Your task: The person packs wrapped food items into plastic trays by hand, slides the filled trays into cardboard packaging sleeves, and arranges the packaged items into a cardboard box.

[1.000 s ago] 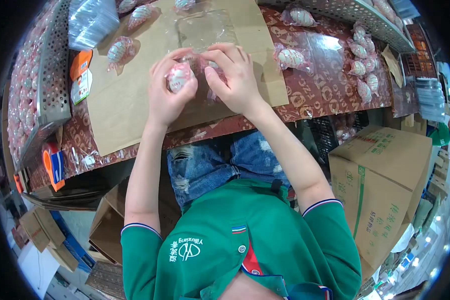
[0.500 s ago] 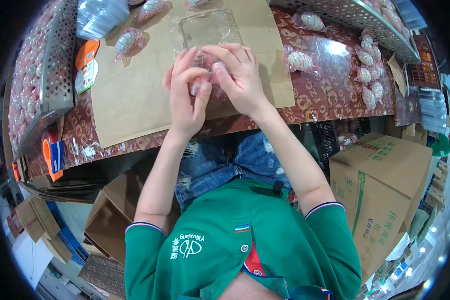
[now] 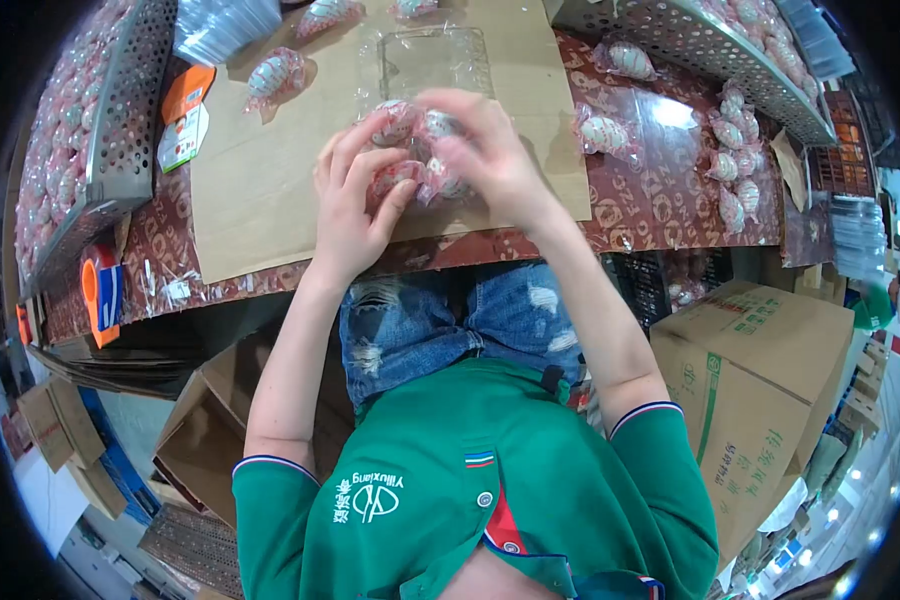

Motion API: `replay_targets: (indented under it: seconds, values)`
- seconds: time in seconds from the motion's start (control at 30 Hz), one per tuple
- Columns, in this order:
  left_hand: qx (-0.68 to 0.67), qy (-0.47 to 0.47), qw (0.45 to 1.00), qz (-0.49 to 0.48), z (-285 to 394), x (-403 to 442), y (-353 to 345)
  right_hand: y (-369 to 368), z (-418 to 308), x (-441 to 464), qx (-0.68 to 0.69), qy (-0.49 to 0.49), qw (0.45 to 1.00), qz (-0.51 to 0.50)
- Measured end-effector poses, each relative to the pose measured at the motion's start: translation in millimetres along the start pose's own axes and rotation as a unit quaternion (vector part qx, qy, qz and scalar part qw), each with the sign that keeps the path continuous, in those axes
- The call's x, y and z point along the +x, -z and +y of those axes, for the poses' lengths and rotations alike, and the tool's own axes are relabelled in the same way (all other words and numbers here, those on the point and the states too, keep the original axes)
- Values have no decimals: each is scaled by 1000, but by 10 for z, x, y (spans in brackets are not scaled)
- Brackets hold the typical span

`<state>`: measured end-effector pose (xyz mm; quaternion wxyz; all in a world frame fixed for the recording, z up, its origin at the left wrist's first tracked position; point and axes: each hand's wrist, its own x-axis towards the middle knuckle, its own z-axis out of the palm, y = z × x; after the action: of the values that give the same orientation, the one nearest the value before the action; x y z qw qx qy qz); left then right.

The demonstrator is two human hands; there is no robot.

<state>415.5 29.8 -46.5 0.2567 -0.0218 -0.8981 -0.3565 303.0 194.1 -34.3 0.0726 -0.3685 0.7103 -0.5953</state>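
A clear plastic clamshell box lies on the cardboard sheet, and several egg-shaped pieces in clear and pink wrappers are grouped at its near side. My left hand curls its fingers and thumb round one wrapped egg-shaped piece at the left of this group. Over the right side of the group is my right hand, its fingers smeared by motion, close to another wrapped piece. The near part of the box is mostly hidden by the hands and wrappers.
Perforated metal trays of wrapped pieces stand left and at the upper right. Loose wrapped pieces lie around. Stacked clear boxes, an orange-and-white card, a tape dispenser and a carton surround me.
My hands have moved apart, showing more of the wrapped pieces between them. The left hand has shifted slightly left and nearer me, the right hand to the right. The whole view has shifted slightly.
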Motion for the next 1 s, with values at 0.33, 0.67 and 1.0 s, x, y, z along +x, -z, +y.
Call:
replay_targets:
  seconds: [0.33, 0.67, 1.0]
  values:
    - [-109, 43, 993, 21, 42, 10, -68, 278, 180, 689, 287, -234, 926, -72]
    - [-258, 187, 945, 75, -81, 1, -67, 103, 149, 142, -235, 207, 948, -64]
    - [-72, 166, 983, -26, 9, 178, 241, 164, 189, 201, -227, 216, 947, -75]
